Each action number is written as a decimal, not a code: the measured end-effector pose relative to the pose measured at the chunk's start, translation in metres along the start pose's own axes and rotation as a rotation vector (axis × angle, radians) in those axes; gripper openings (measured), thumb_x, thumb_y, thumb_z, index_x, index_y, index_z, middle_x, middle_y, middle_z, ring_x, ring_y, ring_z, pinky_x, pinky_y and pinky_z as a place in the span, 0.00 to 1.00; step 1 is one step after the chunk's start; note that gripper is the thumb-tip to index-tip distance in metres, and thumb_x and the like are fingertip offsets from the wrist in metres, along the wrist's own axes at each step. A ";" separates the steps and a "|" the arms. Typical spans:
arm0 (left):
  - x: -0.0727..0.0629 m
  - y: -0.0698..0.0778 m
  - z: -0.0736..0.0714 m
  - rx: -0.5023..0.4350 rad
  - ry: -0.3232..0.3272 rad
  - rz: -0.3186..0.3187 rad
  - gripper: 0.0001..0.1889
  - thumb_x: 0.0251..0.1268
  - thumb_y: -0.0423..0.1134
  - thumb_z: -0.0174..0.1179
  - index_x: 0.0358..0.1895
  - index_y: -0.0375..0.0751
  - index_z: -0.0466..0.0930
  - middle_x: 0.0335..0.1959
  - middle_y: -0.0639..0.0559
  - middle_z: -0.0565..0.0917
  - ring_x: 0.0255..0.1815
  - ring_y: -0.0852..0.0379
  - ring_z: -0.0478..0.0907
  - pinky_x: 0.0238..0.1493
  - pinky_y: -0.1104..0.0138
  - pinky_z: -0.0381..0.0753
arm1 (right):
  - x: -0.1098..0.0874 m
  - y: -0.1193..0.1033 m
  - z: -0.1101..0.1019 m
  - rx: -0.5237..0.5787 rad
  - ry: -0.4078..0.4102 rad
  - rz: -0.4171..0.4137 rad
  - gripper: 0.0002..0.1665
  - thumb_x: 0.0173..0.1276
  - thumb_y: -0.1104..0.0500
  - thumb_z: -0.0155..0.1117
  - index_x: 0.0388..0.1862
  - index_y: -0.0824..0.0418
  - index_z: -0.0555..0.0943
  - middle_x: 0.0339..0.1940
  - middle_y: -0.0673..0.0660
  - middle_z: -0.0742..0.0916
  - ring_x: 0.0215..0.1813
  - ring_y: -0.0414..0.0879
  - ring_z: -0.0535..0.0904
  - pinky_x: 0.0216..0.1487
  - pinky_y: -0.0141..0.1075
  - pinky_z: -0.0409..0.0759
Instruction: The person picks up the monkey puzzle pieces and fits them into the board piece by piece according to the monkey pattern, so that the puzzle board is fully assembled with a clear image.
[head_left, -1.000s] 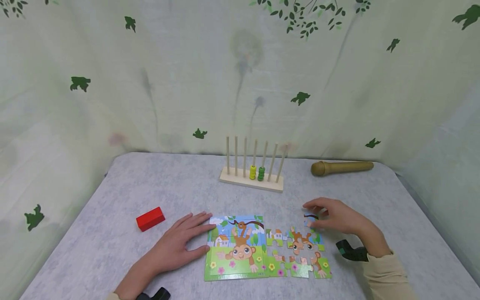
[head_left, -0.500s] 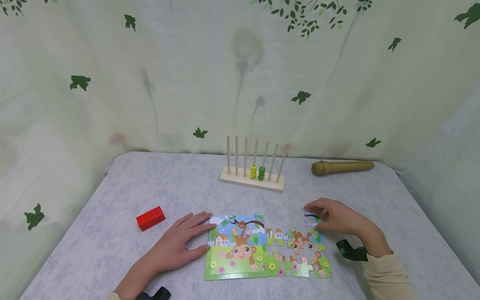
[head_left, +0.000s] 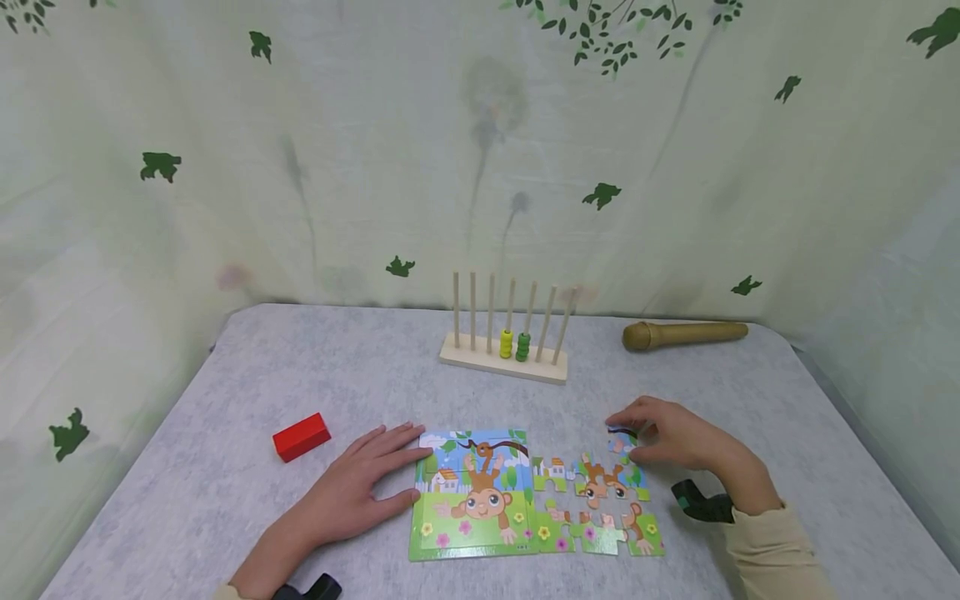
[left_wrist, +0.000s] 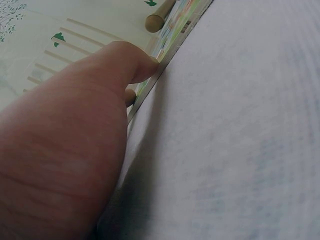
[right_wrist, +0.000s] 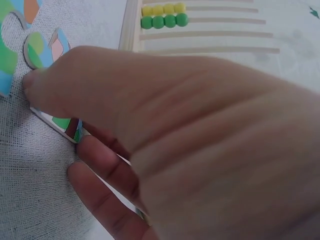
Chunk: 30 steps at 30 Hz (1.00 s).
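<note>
My left hand (head_left: 363, 487) lies with fingers spread, its fingertips and thumb at the left edge of a monkey picture puzzle board (head_left: 472, 533). In the left wrist view the thumb (left_wrist: 142, 65) touches the board's edge. To the right of the board, my right hand (head_left: 671, 433) pinches a puzzle piece (head_left: 621, 442) with a dark branch on blue. Thumb and fingers are at its edges in the right wrist view, covering part of the piece (right_wrist: 60, 122). Loose monkey puzzle pieces (head_left: 600, 483) lie just below it, beside the board.
A wooden peg counting rack (head_left: 480, 360) with yellow beads (head_left: 506, 344) and green beads (head_left: 522, 347) stands behind the puzzle. At the back right lies a brown wooden stick with a rounded head (head_left: 686, 335). A red block (head_left: 302, 437) sits left of my left hand.
My right thumb has slid slightly to the right along the puzzle piece, baring more of its picture. The left hand, board and loose pieces have stayed put.
</note>
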<state>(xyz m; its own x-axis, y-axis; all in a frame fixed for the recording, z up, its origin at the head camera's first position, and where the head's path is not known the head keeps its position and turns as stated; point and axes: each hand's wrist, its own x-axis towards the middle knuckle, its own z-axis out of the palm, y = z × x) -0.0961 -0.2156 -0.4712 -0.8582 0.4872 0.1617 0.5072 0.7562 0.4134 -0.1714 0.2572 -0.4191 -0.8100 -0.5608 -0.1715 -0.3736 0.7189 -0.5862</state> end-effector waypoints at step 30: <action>0.000 -0.002 0.001 0.003 0.016 0.017 0.29 0.64 0.54 0.70 0.69 0.62 0.79 0.77 0.60 0.71 0.79 0.54 0.65 0.78 0.52 0.60 | 0.001 0.000 -0.002 -0.019 0.032 0.000 0.26 0.63 0.60 0.72 0.62 0.56 0.84 0.51 0.49 0.84 0.49 0.43 0.80 0.50 0.35 0.83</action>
<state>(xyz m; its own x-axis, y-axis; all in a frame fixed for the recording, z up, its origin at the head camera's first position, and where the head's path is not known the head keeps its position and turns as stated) -0.0969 -0.2161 -0.4731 -0.8503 0.4935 0.1829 0.5224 0.7490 0.4075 -0.1726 0.2578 -0.4181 -0.8238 -0.5478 -0.1458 -0.3823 0.7267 -0.5708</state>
